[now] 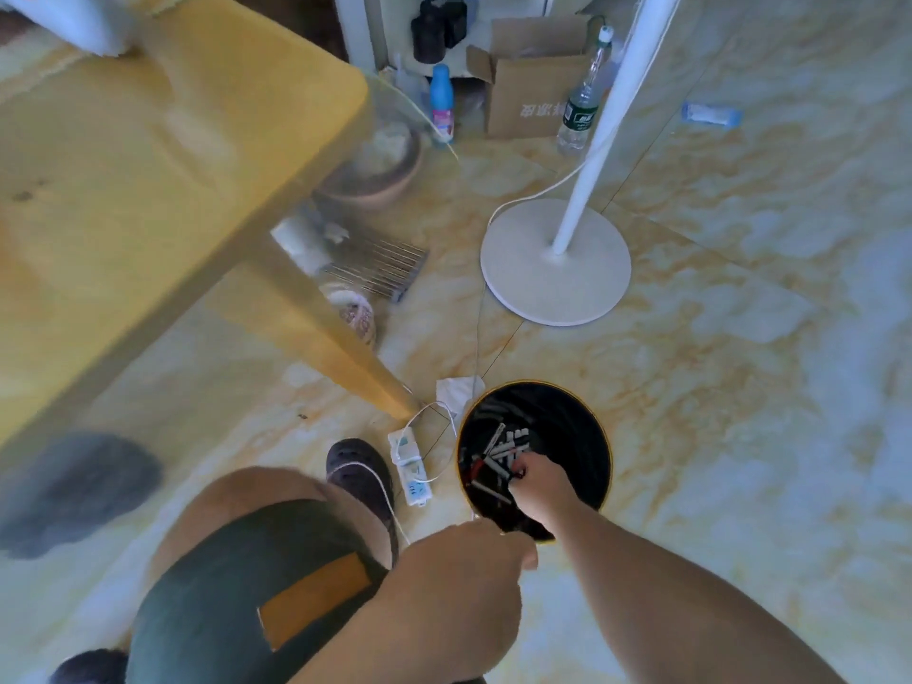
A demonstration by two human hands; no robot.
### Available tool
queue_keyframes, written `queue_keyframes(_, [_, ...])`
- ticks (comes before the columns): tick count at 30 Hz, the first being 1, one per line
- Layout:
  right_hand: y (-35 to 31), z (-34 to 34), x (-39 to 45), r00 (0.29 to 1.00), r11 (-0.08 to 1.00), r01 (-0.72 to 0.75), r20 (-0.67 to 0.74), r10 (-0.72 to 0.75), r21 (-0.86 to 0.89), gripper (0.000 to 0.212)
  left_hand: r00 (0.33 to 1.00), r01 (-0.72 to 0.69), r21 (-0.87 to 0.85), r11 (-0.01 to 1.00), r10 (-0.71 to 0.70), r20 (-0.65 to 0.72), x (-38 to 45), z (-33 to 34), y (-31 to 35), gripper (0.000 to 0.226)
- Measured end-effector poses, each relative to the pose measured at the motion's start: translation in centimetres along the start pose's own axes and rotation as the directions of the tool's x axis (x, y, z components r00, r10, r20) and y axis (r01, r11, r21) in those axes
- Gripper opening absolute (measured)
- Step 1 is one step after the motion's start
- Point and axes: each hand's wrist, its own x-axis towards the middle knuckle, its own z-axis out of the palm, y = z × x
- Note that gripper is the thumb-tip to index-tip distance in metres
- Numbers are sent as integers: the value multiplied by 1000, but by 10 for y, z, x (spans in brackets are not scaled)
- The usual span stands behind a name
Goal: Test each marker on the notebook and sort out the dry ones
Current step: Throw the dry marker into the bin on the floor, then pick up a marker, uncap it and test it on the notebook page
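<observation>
At upper left the yellow tabletop (123, 155) is filling the frame. Low centre, the black bin (587, 436) is holding the markers (503, 451); your right hand (540, 481) is reaching in, fingers curling on one. Your left hand (469, 560) is gripping the bin's near rim.

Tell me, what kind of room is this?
Probably a room in someone's home: a marble-look tiled floor with a standing fan's base, a yellow table, a power strip and a cardboard box.

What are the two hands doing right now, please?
Left hand: fingers curled at the bin rim; grip cannot be told.
Right hand: inside the bin, pinching a marker.
</observation>
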Motion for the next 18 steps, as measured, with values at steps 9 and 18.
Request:
queue_keyframes(9, [11, 37, 80, 991, 993, -110, 85, 106, 41, 35, 988, 155, -177, 972, -157, 3, 58, -17, -20, 25])
queue_keyframes(18, [7, 62, 112, 943, 987, -159, 300, 141, 37, 43, 971, 235, -266, 935, -235, 29, 74, -31, -14, 17])
